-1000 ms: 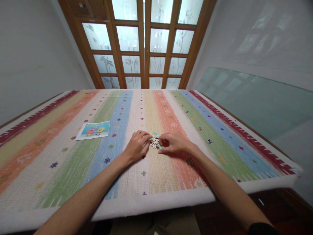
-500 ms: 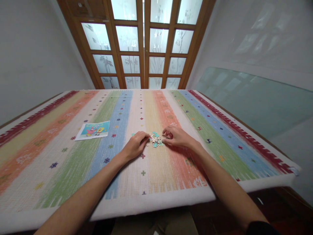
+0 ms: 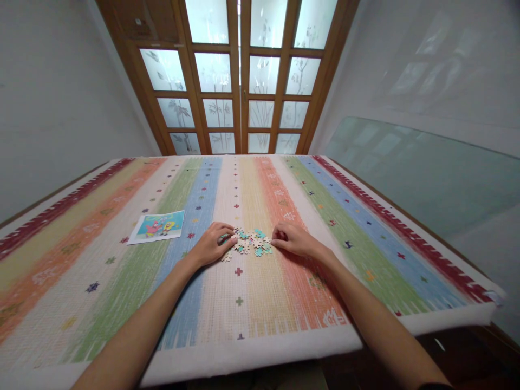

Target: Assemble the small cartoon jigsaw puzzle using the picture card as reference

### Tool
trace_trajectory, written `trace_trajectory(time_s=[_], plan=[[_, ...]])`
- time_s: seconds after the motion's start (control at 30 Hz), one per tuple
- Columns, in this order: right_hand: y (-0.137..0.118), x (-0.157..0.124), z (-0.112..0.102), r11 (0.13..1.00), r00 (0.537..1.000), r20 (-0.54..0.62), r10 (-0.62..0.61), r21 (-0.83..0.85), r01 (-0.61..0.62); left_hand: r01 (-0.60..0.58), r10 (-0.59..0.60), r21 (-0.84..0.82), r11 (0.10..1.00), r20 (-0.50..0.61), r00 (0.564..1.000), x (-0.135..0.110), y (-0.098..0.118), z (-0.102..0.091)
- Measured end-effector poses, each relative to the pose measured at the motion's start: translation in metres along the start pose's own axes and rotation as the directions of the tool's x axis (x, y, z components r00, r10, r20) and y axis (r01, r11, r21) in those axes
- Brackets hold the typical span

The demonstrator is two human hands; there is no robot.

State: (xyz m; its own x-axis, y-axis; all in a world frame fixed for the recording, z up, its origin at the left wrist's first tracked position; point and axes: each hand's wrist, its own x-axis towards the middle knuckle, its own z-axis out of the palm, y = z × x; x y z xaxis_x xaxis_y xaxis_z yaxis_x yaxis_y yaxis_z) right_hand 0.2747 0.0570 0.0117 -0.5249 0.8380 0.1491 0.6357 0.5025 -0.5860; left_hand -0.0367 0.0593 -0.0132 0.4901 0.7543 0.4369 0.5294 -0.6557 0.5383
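A heap of small jigsaw puzzle pieces [image 3: 244, 245], pale and teal, lies spread on the striped tablecloth between my two hands. My left hand [image 3: 212, 242] rests at the left end of the heap, fingers bent, a gap between thumb and forefinger, and pieces under and beside the fingertips. At the right end is my right hand [image 3: 296, 239], its thumb and forefinger pinched at a puzzle piece along the edge of the heap; the other fingers are curled in. What lies beneath my left palm is hidden.
Left of my hands lies a picture card [image 3: 157, 227] with a pink and a yellow cartoon figure. The striped tablecloth [image 3: 268, 303] covers the wide table. Wooden doors with glass panes [image 3: 219, 114] stand beyond, and a glass panel [image 3: 406, 168] leans along the right wall.
My left hand has shifted left, and the pieces have spread out that way into a wider, flatter heap. My right hand stays at the right end, its thumb and forefinger now closer together.
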Motion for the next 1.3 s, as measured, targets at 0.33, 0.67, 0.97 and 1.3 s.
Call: trace_trajectory(time_s=[0.33,0.67,0.97,1.3], plan=[[-0.008,0.002,0.013,0.99,0.998,-0.057,0.013,0.138,-0.005,0.208,-0.228,-0.264,0.942,-0.048,0.972,0.003,0.004,0.0],[-0.003,-0.002,0.012,0.98,0.994,-0.046,-0.098,0.168,0.104,0.279,-0.325,-0.583,0.763,0.027,0.945,0.002,-0.007,-0.008],[0.025,-0.041,0.016,0.993,0.997,-0.041,-0.067,-0.104,0.063,0.098,-0.132,0.176,0.98,0.196,0.972,-0.036,0.006,-0.007],[0.008,-0.01,0.048,0.983,0.974,-0.145,-0.175,-0.082,0.165,0.027,-0.068,0.16,0.987,0.261,0.963,-0.006,0.023,0.03]])
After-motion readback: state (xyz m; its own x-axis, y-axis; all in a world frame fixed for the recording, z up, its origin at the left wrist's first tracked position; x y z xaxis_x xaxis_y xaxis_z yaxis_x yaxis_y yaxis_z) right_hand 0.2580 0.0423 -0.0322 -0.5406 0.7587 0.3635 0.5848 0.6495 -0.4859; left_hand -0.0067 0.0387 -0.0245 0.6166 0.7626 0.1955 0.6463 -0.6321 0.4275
